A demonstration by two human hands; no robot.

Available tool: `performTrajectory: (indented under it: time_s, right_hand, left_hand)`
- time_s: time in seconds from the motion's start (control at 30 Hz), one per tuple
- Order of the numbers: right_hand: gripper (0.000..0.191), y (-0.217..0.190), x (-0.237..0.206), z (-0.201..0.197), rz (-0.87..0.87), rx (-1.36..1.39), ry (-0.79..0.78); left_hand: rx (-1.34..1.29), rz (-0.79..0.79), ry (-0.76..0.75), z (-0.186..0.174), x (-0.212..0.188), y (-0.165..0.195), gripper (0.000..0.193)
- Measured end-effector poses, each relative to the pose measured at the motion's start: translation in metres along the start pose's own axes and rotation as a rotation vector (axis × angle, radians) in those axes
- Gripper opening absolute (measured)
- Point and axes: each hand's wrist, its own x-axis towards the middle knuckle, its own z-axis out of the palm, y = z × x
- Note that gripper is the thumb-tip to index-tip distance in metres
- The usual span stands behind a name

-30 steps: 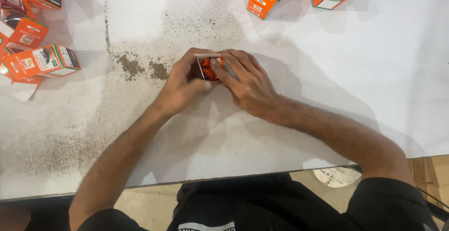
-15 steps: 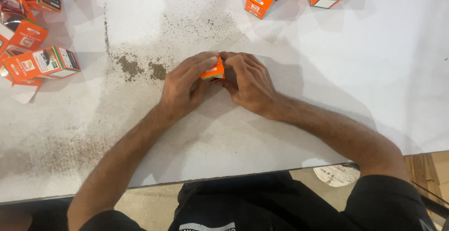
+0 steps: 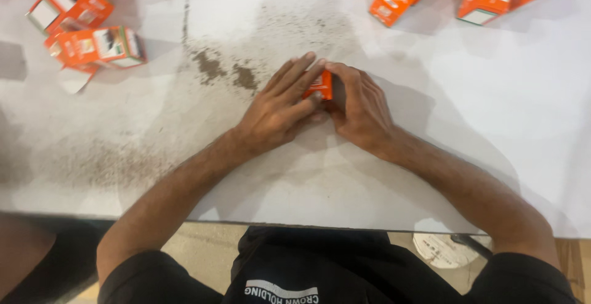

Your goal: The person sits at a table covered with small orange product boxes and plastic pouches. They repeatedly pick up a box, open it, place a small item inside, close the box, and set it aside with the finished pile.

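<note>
Step in hand, by the look: closing a small orange carton (image 3: 321, 86). Left hand (image 3: 280, 107) and right hand (image 3: 360, 107) pinch it between fingertips, just right of table's dark stain (image 3: 225, 73). Next move likely needs firm flap pressure w/ carton held square.

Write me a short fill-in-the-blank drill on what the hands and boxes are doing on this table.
1. Both hands close around one small carton whose colour is ____.
2. The left hand lies with its fingers stretched over the carton's ____ side.
3. The cluster of cartons at the far left lies on the ____ table.
4. The right hand grips the carton, resting on the ____.

Missing words: orange; left; white; table
</note>
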Motion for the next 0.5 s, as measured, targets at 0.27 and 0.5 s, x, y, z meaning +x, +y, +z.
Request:
performTrajectory:
  time_s: [0.27, 0.5]
  right_hand:
    - [0.087, 0.02, 0.026, -0.023, -0.113, -0.547, 0.193]
    - [0.088, 0.0, 0.04, 0.027, -0.351, -0.284, 0.0]
  left_hand:
    - [0.515, -0.682, -0.083, -0.118, -0.06, -0.046, 0.079]
    - [0.462, -0.551, 0.011, -0.14, -0.019, -0.023, 0.041]
